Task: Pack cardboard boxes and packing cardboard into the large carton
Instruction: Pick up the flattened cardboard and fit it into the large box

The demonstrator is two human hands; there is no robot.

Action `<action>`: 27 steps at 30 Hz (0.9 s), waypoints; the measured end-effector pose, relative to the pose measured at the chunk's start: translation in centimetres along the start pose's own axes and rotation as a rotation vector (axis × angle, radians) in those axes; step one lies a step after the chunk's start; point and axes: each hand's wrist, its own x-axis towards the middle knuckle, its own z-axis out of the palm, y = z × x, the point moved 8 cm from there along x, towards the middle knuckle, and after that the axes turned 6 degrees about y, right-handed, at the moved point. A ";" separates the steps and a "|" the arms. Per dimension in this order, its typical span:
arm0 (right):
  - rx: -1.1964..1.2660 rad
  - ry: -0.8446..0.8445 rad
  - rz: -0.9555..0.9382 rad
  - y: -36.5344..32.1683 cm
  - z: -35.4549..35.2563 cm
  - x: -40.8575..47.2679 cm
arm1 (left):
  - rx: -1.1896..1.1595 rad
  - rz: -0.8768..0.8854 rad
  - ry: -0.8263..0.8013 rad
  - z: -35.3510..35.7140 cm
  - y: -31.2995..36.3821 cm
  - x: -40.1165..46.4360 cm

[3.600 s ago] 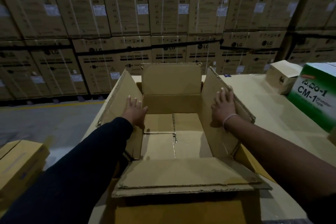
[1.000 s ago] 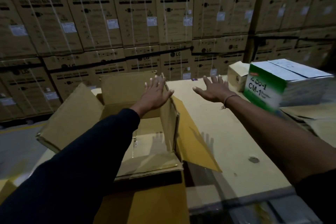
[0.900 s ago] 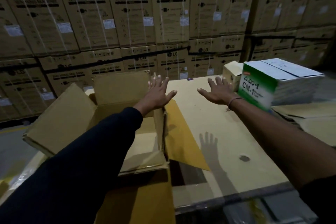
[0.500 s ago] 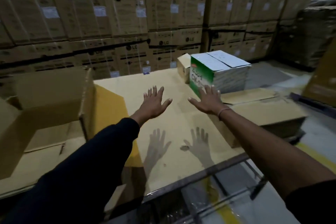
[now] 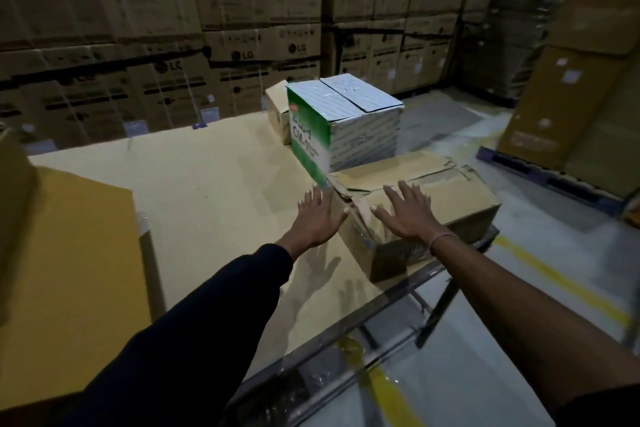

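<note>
Where stacked cartons (image 5: pixel 242 10) rise, cardboard-covered table (image 5: pixel 207 177)

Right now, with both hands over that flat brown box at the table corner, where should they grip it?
Grip the flat brown box by its two short ends, one hand each, coming from above. It lies low and long, too wide for one hand. Its top flaps are crumpled and partly loose, so avoid lifting by them. The left hand sits by the near-left corner and the right hand spreads over the top, both open.
</note>
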 end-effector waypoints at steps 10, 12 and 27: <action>-0.006 0.049 0.345 8.0 2.0 4.3 | 0.108 0.154 -0.020 2.0 5.9 15.0; 0.013 0.045 0.358 8.6 2.8 4.6 | 0.121 0.157 -0.029 2.6 6.3 17.2; 0.129 0.063 0.278 11.4 6.2 4.4 | 0.296 -0.014 -0.039 7.2 5.9 23.4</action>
